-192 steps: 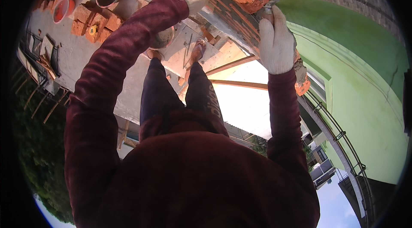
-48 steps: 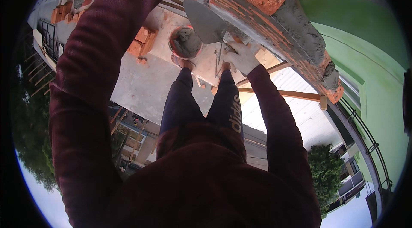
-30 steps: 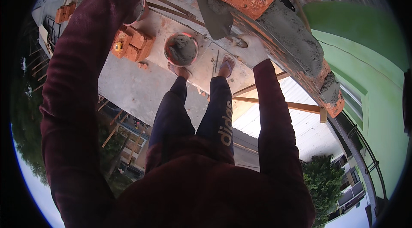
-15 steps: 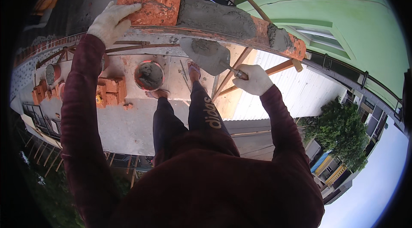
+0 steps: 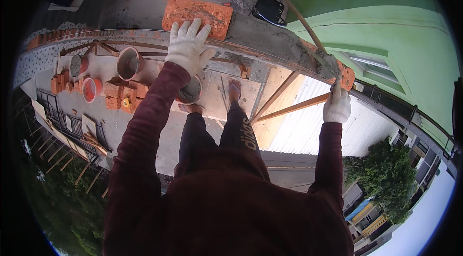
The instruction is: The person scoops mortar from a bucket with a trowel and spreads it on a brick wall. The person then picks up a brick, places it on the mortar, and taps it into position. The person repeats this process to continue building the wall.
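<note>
My left hand (image 5: 189, 46), in a white knit glove, lies with spread fingers against the near edge of an orange brick (image 5: 205, 14) on top of the wall. Grey wet mortar (image 5: 260, 32) covers the wall top to the right of this brick. With my right hand (image 5: 336, 105), also gloved, I grip the handle of a trowel (image 5: 329, 67). Its blade is seen nearly edge-on at the mortar by the wall's right end, next to another orange brick (image 5: 347, 75). Part of the blade is hard to tell from the mortar.
A taut string (image 5: 120, 30) runs along the wall. Below stand mortar buckets (image 5: 129, 63), one partly behind my left arm, and stacked bricks (image 5: 115, 96). Timber braces (image 5: 275, 96) rise beside my feet. A wooden pole (image 5: 301, 20) leans near a black container (image 5: 268, 10) beyond the wall.
My left hand has gone from the brick's left end to its near edge. My right hand has carried the trowel right, from above the planks to the wall's right end. The view has shifted.
</note>
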`<state>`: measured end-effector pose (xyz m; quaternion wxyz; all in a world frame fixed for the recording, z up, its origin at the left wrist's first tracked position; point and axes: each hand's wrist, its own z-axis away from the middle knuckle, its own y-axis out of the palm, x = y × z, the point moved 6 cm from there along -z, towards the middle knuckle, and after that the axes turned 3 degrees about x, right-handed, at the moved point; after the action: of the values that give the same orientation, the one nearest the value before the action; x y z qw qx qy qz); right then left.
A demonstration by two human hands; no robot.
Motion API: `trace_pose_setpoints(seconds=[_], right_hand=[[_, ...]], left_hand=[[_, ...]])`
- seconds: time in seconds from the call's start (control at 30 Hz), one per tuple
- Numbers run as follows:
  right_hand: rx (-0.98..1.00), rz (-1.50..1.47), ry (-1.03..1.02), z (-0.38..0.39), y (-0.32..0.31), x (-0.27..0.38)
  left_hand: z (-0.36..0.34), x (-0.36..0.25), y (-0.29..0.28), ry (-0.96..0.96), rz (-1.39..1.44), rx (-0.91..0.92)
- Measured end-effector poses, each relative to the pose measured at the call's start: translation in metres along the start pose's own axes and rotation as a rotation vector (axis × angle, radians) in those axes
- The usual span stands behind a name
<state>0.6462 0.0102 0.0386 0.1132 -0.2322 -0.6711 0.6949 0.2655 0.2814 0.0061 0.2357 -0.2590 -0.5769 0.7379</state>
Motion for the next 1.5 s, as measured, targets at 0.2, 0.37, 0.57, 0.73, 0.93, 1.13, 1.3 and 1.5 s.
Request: trace_pose_setpoints(seconds=[0.2,0.37,0.57,0.73,0.93,1.13,1.3,1.5], right_hand=[[0.195,-0.039,-0.197,-0.099,-0.087,0.121],[0.144,0.048,-0.631,-0.196,-0.076,0.284],[0.633,-0.09,-0.61,-0.268,-0.027,0.338],[0.669,-0.416,-0.683,-0.291,0.046,0.311],[0.854,-0.432,-0.846,-0.296,0.117,0.359],[0.823,-0.582,-0.944,-0.292,0.128,0.377],[0.902,-0.531,-0.965,-0.291,0.141,0.361],[0.97,-0.478,-0.908,-0.285,0.133,0.303]], left_hand=[[0.006,-0.001,0.005,-0.108,0.065,-0.028],[-0.006,-0.009,-0.001,-0.151,0.091,0.022],[-0.002,-0.001,0.005,-0.114,0.169,-0.04],[-0.002,-0.003,-0.002,-0.095,0.207,-0.046],[-0.002,-0.002,-0.001,-0.087,0.212,-0.046],[-0.006,-0.007,0.001,-0.127,0.185,-0.015],[-0.007,-0.007,0.005,-0.117,0.152,-0.042],[-0.008,-0.009,0.0,-0.111,0.124,-0.024]])
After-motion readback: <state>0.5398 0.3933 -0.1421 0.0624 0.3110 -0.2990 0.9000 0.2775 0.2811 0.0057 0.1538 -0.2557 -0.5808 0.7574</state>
